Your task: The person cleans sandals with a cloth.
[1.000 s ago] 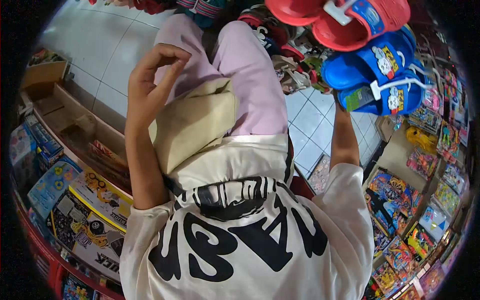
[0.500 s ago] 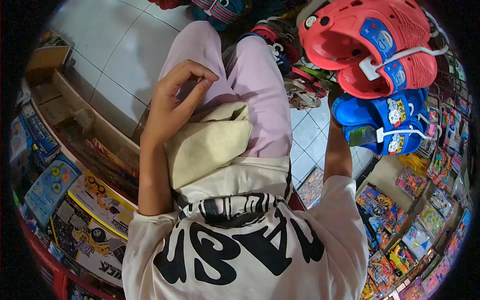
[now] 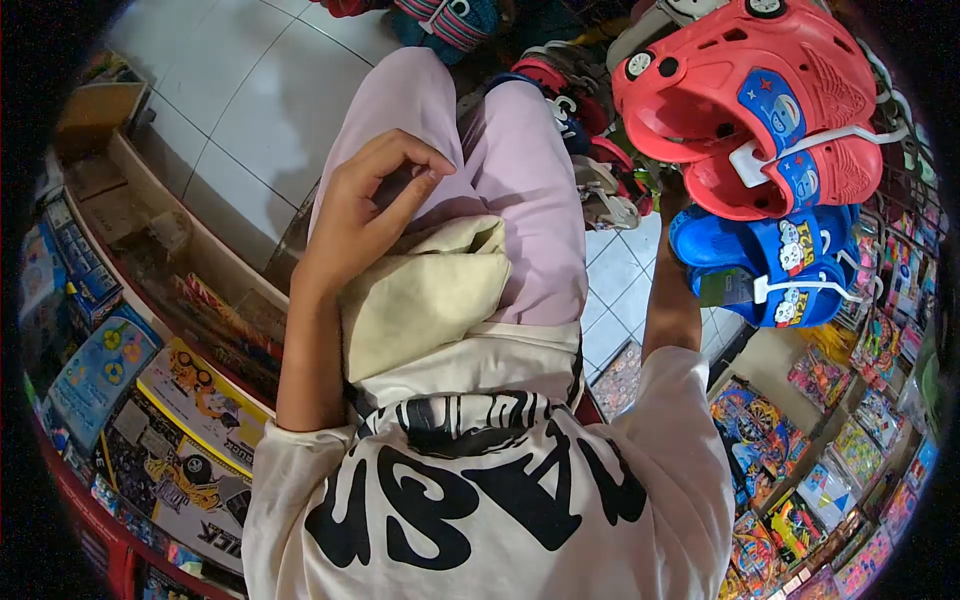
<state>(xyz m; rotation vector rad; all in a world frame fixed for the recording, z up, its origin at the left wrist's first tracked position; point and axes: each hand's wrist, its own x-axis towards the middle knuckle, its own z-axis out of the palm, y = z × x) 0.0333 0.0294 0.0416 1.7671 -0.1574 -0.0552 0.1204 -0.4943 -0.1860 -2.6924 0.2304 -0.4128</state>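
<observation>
My left hand [image 3: 375, 205] is above my left thigh, over the pink trousers [image 3: 530, 200]. Its fingers curl round, thumb and forefinger tips close together, and nothing shows between them. Just below the wrist, a folded pale yellow cloth item [image 3: 425, 300] lies across my lap. My right forearm [image 3: 673, 310] reaches forward on the right; the blue sandals [image 3: 735, 245] hide most of my right hand, so its fingers do not show. Above these hang red clogs [image 3: 700, 120] with a car-like shape, on a white plastic hanger [image 3: 825, 140].
At left runs a wooden shelf edge [image 3: 190, 240] with boxed toys [image 3: 190, 470] beside it. More footwear [image 3: 570, 95] hangs ahead of my knees. Packaged toys [image 3: 760, 430] line the right side. White floor tiles [image 3: 260, 100] show ahead.
The view has shifted slightly, so the clogs and sandals sit a little lower and further right. My left hand keeps its curled shape over the thigh.
</observation>
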